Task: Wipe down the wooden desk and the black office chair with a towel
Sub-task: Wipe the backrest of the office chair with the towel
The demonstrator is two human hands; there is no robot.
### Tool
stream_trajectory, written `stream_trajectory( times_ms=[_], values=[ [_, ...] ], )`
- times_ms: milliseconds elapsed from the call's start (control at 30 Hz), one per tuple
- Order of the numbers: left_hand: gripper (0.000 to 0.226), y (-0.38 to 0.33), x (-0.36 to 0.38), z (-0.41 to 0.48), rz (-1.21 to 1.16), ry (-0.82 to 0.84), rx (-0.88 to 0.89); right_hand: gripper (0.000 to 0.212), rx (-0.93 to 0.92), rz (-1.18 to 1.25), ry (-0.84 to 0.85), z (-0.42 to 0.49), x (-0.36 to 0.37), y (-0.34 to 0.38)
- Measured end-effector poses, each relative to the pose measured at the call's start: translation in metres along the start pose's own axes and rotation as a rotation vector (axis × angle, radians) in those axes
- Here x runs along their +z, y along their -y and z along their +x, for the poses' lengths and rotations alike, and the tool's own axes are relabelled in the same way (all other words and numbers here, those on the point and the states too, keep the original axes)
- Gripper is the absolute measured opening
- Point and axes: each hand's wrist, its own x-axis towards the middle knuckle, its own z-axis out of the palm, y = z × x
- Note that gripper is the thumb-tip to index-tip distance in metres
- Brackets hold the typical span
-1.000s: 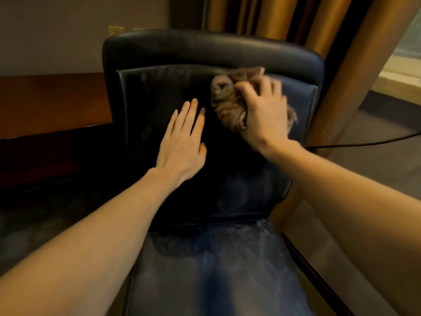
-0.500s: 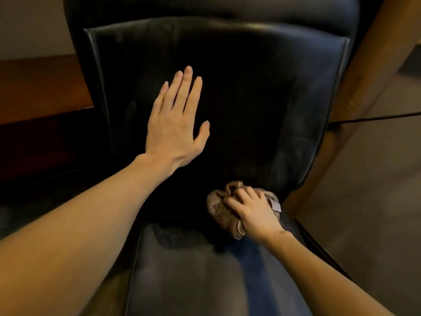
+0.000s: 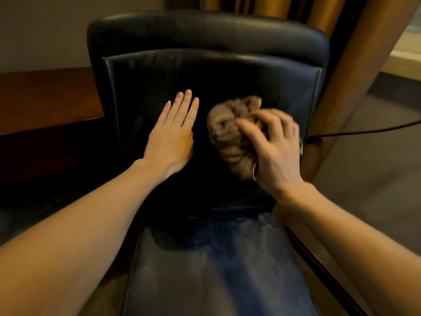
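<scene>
The black office chair [image 3: 227, 71] fills the middle of the view, its backrest facing me and its seat running down to the lower edge. My left hand [image 3: 170, 135] lies flat on the backrest with straight fingers. To its right, my right hand [image 3: 273, 151] grips a bunched brown towel [image 3: 230, 131] and presses it against the middle of the backrest; the hand is motion-blurred. The wooden desk [image 3: 45, 99] shows at the left, behind the chair.
Golden curtains [image 3: 341, 65] hang behind and to the right of the chair. A black cable [image 3: 364, 130] runs from the chair's right side toward the right edge. Carpeted floor [image 3: 376, 190] lies to the right, a wall behind the desk.
My right hand swept the towel from the top of the backrest down to its base, and has now come back up to the middle. My left hand stayed flat on the backrest.
</scene>
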Motion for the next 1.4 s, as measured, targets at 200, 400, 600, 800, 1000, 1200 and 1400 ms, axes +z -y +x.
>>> stream_trajectory(
  times_ms=[200,400,600,800,1000,1200,1400],
  values=[
    [0.07,-0.004,0.004,-0.025,0.04,-0.105,-0.004,0.056,0.012,-0.076,0.1,0.02,0.027,0.001],
    [0.062,-0.004,0.049,-0.064,0.107,-0.165,0.007,0.044,0.013,-0.021,0.15,-0.049,0.089,0.006],
    [0.066,0.001,0.077,-0.062,0.174,-0.24,-0.017,0.058,-0.129,-0.041,0.149,-0.135,0.129,0.011],
    [0.105,0.006,0.085,-0.06,0.288,-0.189,0.022,0.052,-0.115,-0.008,0.182,-0.179,0.144,0.013],
    [0.126,0.006,0.079,-0.062,0.296,-0.118,0.048,0.061,0.07,-0.005,0.879,-0.219,0.144,0.008],
    [0.128,0.006,0.079,-0.059,0.285,-0.104,0.037,0.074,0.269,0.141,1.103,-0.199,0.124,0.009],
    [0.128,0.004,0.075,-0.059,0.26,-0.08,0.043,0.058,0.095,0.156,0.507,-0.166,0.065,0.043]
  ],
)
